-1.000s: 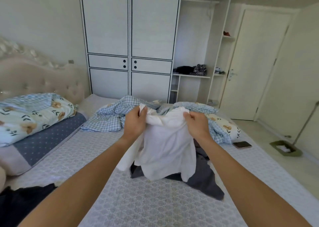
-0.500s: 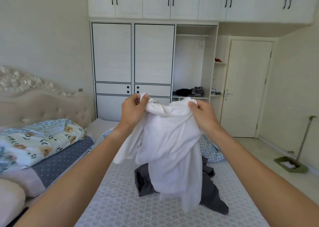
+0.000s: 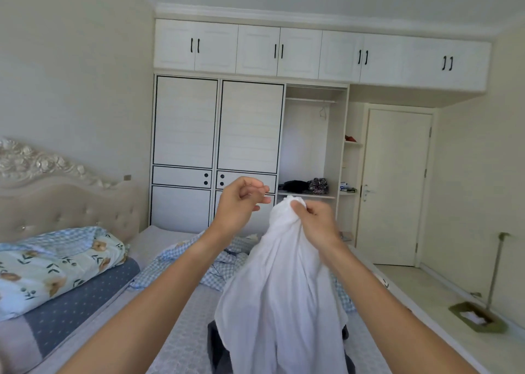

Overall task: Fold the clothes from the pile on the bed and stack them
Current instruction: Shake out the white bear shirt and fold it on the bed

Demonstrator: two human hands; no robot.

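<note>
A white garment (image 3: pixel 279 294) hangs in the air in front of me, bunched at its top. My right hand (image 3: pixel 314 221) grips that top edge with curled fingers. My left hand (image 3: pixel 241 200) is raised just to the left of it, fingers loosely curled, holding nothing and apart from the cloth. Below the hanging cloth a dark grey garment (image 3: pixel 218 348) lies on the bed (image 3: pixel 181 342), mostly hidden by the white one. A blue checked cloth (image 3: pixel 218 263) lies crumpled further back on the bed.
A folded floral quilt (image 3: pixel 56 265) rests on blue bedding at the left by the padded headboard (image 3: pixel 65 206). A white wardrobe (image 3: pixel 218 152) with open shelves stands behind the bed. A door (image 3: pixel 397 186) and a floor mop (image 3: pixel 480 317) are at the right.
My left hand has let go of the white garment, which now hangs from my right hand alone. Both hands rose higher and my view tilted up.
</note>
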